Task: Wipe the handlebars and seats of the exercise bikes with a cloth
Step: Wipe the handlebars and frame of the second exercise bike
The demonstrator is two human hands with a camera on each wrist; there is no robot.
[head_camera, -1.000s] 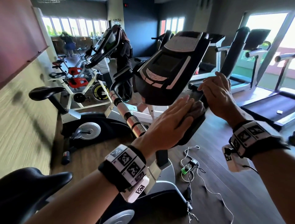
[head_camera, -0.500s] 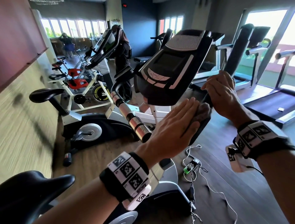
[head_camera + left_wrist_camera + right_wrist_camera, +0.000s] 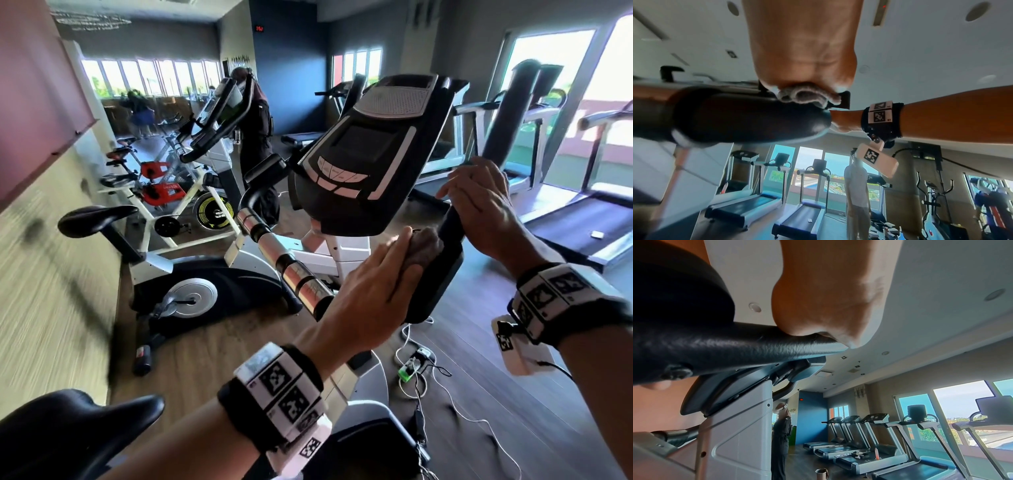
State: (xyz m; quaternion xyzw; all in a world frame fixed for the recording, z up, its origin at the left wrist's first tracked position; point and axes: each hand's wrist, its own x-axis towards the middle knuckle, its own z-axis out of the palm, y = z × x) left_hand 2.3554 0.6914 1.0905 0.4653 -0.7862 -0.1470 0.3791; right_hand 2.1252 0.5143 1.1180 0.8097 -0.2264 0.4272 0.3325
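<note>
With the left hand [image 3: 373, 284] pressing flat on the cloth [image 3: 424, 248] and the right hand [image 3: 486, 209] gripping the handlebar [image 3: 435, 284], the bunched cloth risked slipping off.

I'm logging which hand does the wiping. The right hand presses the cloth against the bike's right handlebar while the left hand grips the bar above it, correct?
The hands are swapped. In the head view the left hand presses the cloth against the right handlebar, while the right hand grips the bar above it.
</note>
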